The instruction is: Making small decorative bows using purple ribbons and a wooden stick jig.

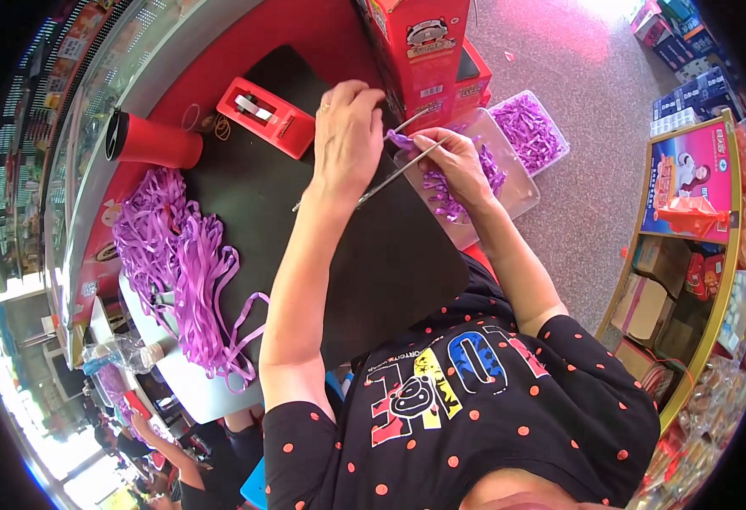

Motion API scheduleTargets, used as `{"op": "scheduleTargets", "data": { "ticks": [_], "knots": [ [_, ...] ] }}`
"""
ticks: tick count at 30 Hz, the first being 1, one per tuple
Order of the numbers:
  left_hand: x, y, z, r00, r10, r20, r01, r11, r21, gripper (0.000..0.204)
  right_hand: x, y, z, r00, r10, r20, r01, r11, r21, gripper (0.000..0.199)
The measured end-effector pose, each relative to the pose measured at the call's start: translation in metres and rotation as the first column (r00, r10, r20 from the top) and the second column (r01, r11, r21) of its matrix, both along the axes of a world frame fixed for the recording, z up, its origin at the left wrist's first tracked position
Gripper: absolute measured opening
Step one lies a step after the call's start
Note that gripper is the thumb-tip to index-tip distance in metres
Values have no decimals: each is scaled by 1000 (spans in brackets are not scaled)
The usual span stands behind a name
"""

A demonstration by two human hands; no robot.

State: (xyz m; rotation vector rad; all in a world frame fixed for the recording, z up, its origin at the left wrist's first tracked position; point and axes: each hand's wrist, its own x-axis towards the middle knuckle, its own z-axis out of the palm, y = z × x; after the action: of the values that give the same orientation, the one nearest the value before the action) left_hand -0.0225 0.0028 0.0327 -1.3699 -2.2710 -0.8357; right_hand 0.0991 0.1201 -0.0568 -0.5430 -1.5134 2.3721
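Two thin metal rods slant over the black tabletop, passing behind my left forearm. A small piece of purple ribbon is at the rods near their upper right ends. My right hand pinches at this ribbon, with one rod running by its fingertips. My left hand is just left of the ribbon, back of the hand up and fingers curled in; whatever is in the fingers is hidden. Below my right hand stands a clear plastic tub with folded purple ribbon pieces inside.
A heap of long purple ribbons covers the table's left side. Beyond are a red tumbler, a red tape dispenser and rubber bands. A tall red carton and a second tub of purple pieces stand right. Another person's arm shows lower left.
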Motion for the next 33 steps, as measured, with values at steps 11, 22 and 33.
{"op": "scheduleTargets", "data": {
  "ticks": [11,22,33],
  "knots": [
    [25,-8,-14,951,173,256,-151,983,-106,10,5,-4,-5,997,52,-60,-48,996,73,21],
    [22,-12,-22,919,117,376,-106,993,-47,10,-23,23,16,963,268,-31,-246,919,309,30],
    [23,-11,-24,950,113,291,-111,994,-23,8,-13,49,-48,938,207,280,-347,495,797,22]
  ]
}}
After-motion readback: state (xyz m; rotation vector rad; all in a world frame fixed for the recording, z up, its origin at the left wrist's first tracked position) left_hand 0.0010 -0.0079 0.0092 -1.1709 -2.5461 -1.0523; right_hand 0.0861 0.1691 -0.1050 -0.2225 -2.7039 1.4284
